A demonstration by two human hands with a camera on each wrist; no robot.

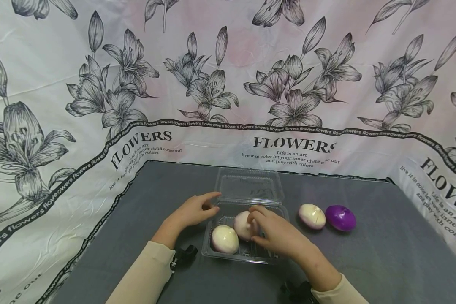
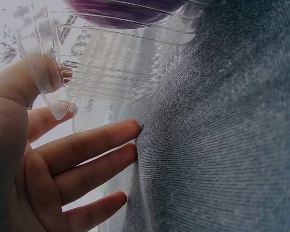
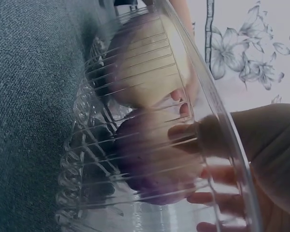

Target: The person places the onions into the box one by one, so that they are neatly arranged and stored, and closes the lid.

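Observation:
In the head view a clear plastic clamshell box (image 1: 243, 258) stands on the grey cloth, its lid (image 1: 251, 185) laid back. Two round cream-and-purple vegetables, apparently turnips, sit inside: a front-left turnip (image 1: 225, 239) and a middle turnip (image 1: 243, 226). My right hand (image 1: 279, 232) reaches over the box's right side and holds the middle turnip between thumb and fingers. The right wrist view shows that turnip (image 3: 150, 159) through the ribbed wall. At the left rim is my left hand (image 1: 194, 210), its fingers spread and the thumb beside the box wall (image 2: 121, 63).
Right of the box, a cream-sided turnip (image 1: 312, 216) and a bright purple one (image 1: 340, 218) lie side by side on the grey table cloth (image 1: 384, 236). A flower-printed curtain (image 1: 220, 145) closes off the back and both sides.

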